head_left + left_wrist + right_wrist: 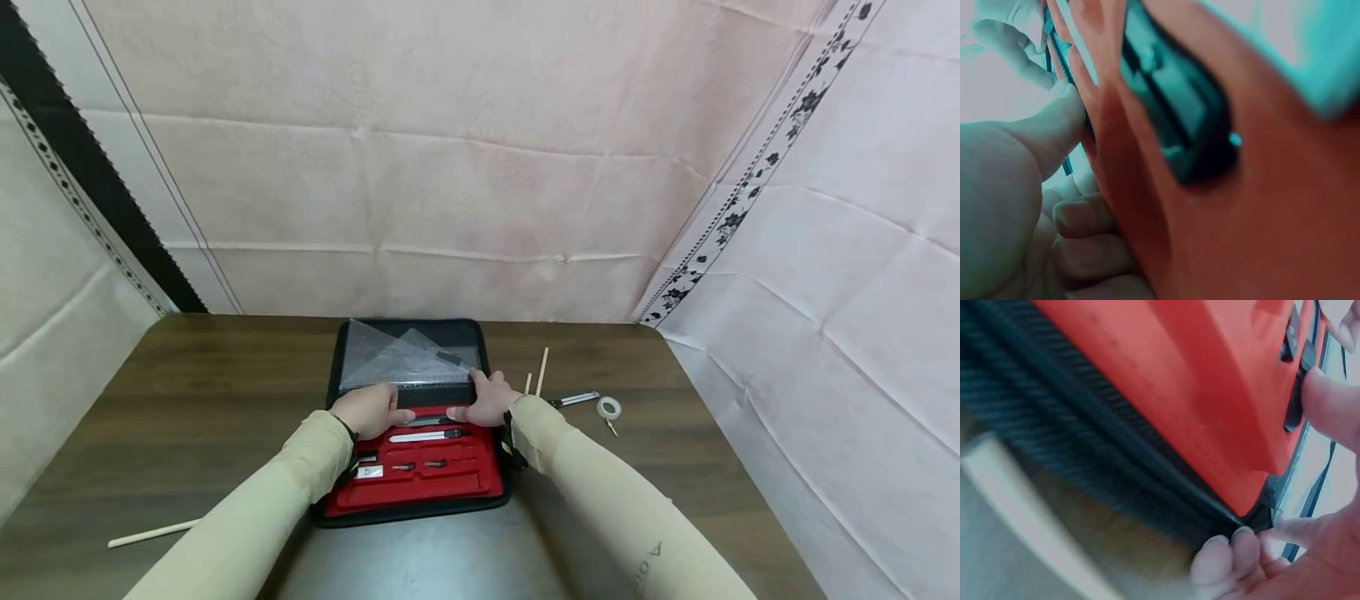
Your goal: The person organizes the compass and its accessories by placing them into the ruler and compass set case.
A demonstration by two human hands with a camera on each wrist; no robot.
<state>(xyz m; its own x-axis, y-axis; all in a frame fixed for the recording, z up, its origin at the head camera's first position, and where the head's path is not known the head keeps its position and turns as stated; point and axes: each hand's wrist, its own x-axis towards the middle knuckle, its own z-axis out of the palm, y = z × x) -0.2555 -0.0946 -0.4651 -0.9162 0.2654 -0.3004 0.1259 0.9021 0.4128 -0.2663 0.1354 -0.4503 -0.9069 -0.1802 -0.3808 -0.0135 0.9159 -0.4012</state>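
Observation:
An open black zip case (415,510) holds a red moulded tray (420,493) of drawing tools. My left hand (371,410) lies at the tray's upper left. Its thumb presses a slim dark tool (1061,53) in the top slot, and its other fingers bend beside the tray edge. At the upper right, my right hand (487,400) rests its thumb on the black end (1297,400) of that tool, fingers touching the case's edge. Just below lies a silver compass-like tool (426,436). A black sharpener-like piece (1179,94) sits close to my left hand.
Clear plastic sheets (390,358) lie on the case lid. To the right are thin wooden sticks (542,371), a metal tool (577,399) and a white ring (609,408). Another stick (153,533) lies left on the wooden table (240,400). White cloth hangs behind.

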